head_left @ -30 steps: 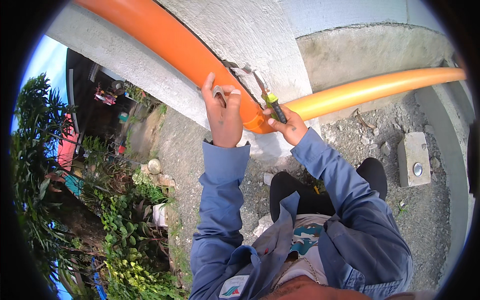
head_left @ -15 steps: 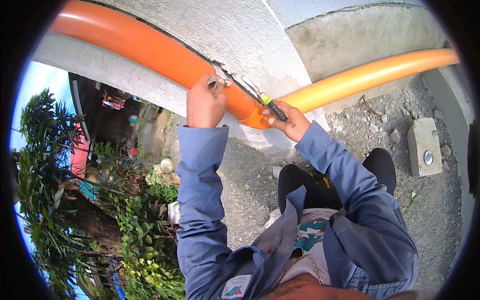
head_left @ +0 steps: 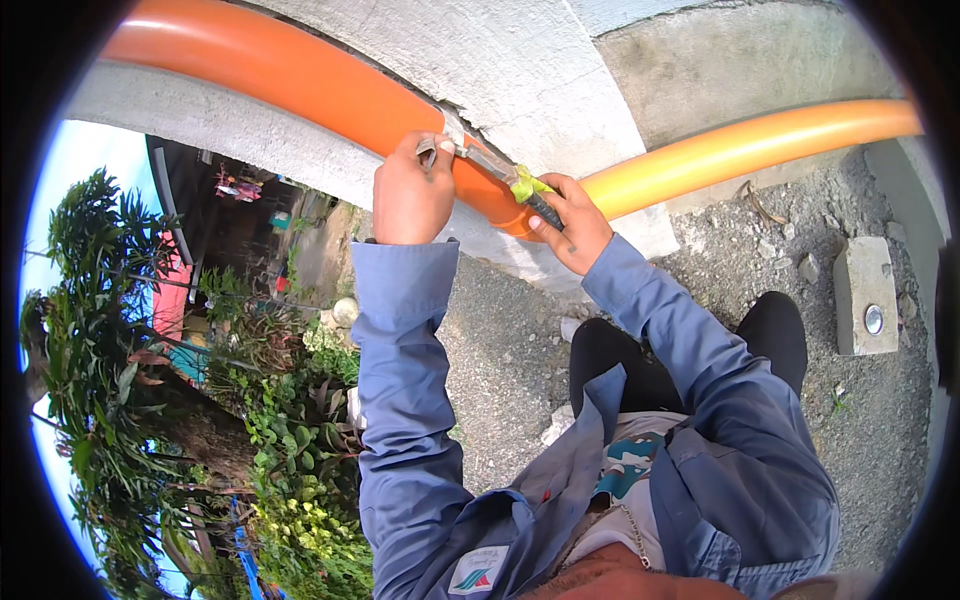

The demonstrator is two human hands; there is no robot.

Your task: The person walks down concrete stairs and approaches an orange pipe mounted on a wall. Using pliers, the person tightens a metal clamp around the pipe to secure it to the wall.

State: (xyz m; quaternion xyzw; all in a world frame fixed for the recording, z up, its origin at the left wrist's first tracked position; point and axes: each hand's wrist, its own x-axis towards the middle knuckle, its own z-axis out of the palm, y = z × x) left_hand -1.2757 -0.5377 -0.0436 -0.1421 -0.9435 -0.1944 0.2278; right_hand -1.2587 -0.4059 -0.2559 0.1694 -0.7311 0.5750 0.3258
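Note:
A silvery metal band (head_left: 453,124) lies across the orange pipe (head_left: 290,80), near its socket joint with the yellow-orange pipe (head_left: 760,135). My left hand (head_left: 413,195) is closed, pinching the band's curled loose end beside the pipe. In my right hand (head_left: 575,225) is a hand tool with a black and lime-green handle (head_left: 540,204), its exact kind unclear. The fingers wrap the handle. The tool's metal front part (head_left: 488,160) points up and left, meeting the band close to my left fingertips. My hand hides part of the band.
Behind the pipes stands a rough concrete wall (head_left: 520,70). A concrete block (head_left: 865,295) with a round metal piece on it rests on the gravel (head_left: 500,370) at right. Leafy plants (head_left: 290,460) and a tree (head_left: 90,330) fill the left side.
The tool has moved up and left, from beside the band to meeting it near my left fingertips. My left hand keeps its pinch. The whole view has shifted slightly.

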